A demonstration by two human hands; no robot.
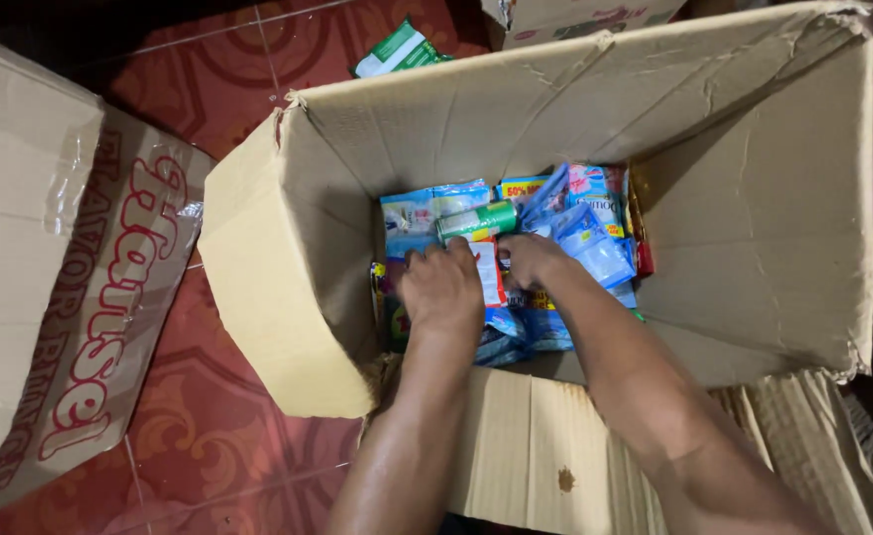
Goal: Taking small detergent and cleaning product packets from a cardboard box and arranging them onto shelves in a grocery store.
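Both my arms reach down into a large open cardboard box. At its bottom lies a pile of blue plastic sachets and packets. My left hand rests on the pile, fingers curled over a red and white packet, just below a green cylindrical packet. My right hand sits right beside it, fingers closed on the same red and white packet among the blue sachets. What lies under the hands is hidden.
A flattened printed cardboard carton lies at the left on the red patterned tile floor. A green and white packet lies on the floor behind the box. Another carton stands at the top edge.
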